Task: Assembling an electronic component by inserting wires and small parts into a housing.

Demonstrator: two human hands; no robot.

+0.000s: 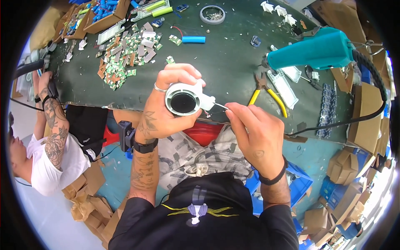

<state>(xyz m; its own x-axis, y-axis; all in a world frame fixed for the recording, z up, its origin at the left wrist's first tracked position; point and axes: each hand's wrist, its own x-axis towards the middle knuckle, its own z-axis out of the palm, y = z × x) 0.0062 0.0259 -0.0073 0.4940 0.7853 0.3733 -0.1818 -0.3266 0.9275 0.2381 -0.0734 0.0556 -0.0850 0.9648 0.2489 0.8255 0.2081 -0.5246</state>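
My left hand (173, 106) is wrapped round a white plastic housing (168, 97) with a round ring end and a dark disc in its middle. From the housing's right side a narrow white neck (207, 102) sticks out. My right hand (255, 131) is closed, with thumb and forefinger pinching a thin pale rod (221, 106) whose other end meets that neck. Whether the rod is a tool or a part of the housing, I cannot tell. Just below the neck a small wire end (207, 113) hangs down. Both hands are held over the table's near edge.
A heap of small green circuit boards (118, 62) lies left on the dark table (233, 54). Yellow-handled cutters (266, 91) and a teal power screwdriver (310, 49) with a black cable (375, 71) are at right. A blue cylindrical cell (193, 39) lies beyond. Another person (50, 141) sits at left.
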